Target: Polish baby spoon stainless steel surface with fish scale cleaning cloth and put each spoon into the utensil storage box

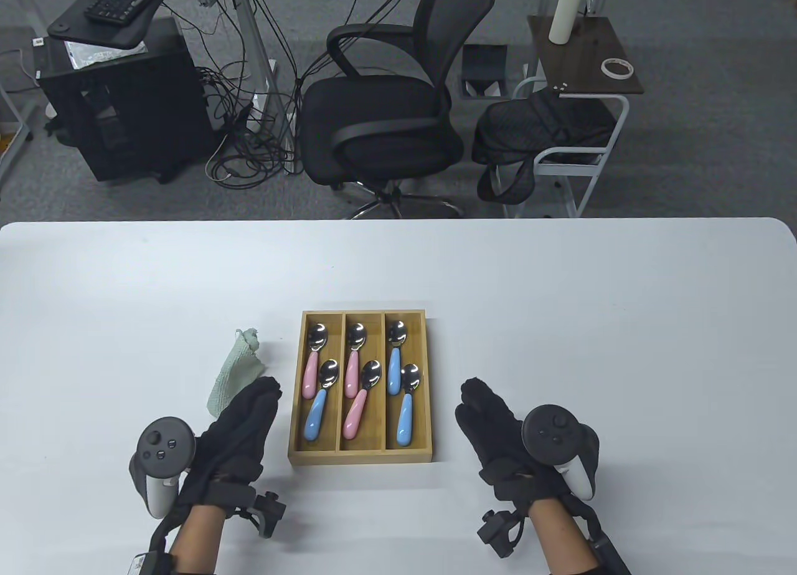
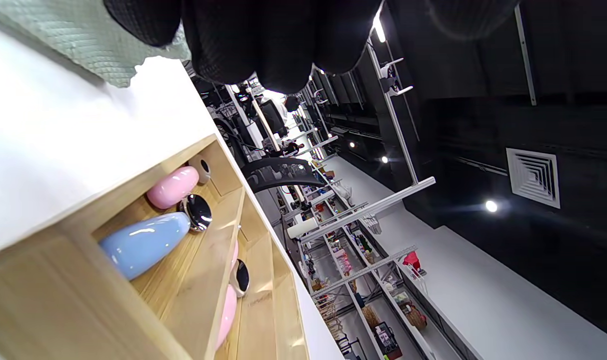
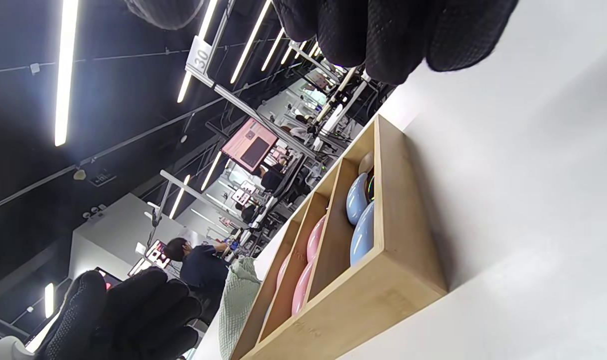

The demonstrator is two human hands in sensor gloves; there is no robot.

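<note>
A wooden storage box [image 1: 360,456] with three compartments sits mid-table and holds several baby spoons with pink and blue handles, such as a pink one [image 1: 311,370] and a blue one [image 1: 405,417]. A pale green cleaning cloth [image 1: 235,372] lies crumpled just left of the box. My left hand [image 1: 249,413] rests flat on the table, fingers straight, its tips over the cloth's near edge. My right hand [image 1: 489,413] lies flat to the right of the box, fingers straight, holding nothing. The left wrist view shows the cloth [image 2: 83,40] and the box [image 2: 203,280]; the right wrist view shows the box [image 3: 383,280].
The white table [image 1: 622,326] stretches wide on all sides of the box. Beyond its far edge stand a black office chair [image 1: 386,101], a computer tower [image 1: 118,108] and a small side table [image 1: 585,58].
</note>
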